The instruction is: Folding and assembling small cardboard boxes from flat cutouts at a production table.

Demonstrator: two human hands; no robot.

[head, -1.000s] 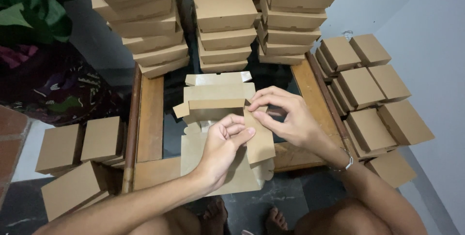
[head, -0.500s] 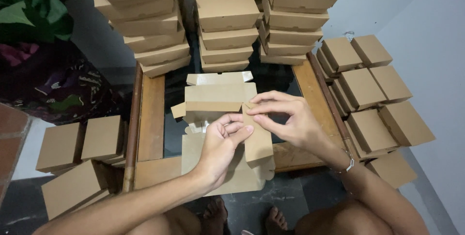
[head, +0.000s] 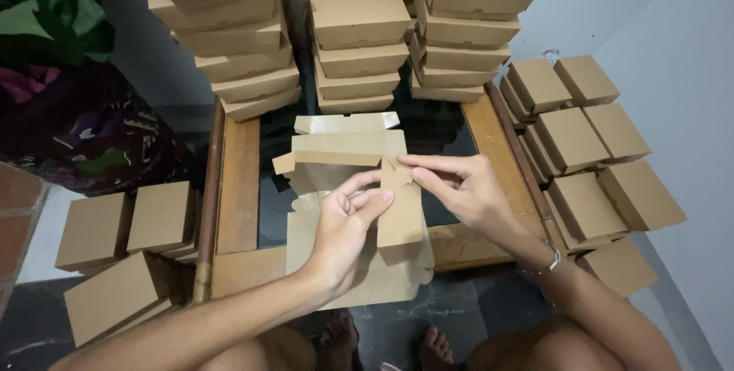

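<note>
A partly folded brown cardboard box [head: 348, 158] is held above a stack of flat box blanks [head: 375, 279] on a low wooden table [head: 237, 187]. My left hand [head: 344, 230] presses on a side flap of the box from below. My right hand [head: 459, 187] pinches the flap's upper edge with thumb and fingers. The flap hangs down between the two hands.
Tall stacks of finished brown boxes [head: 355, 27] stand at the table's far end. More finished boxes lie on the floor at right [head: 589, 142] and at left [head: 130, 226]. A patterned bag [head: 84, 134] sits at far left. My bare feet [head: 382, 344] show below.
The box has been turned and brought nearer. A side flap now hangs down between the hands, and both hands have shifted onto it.
</note>
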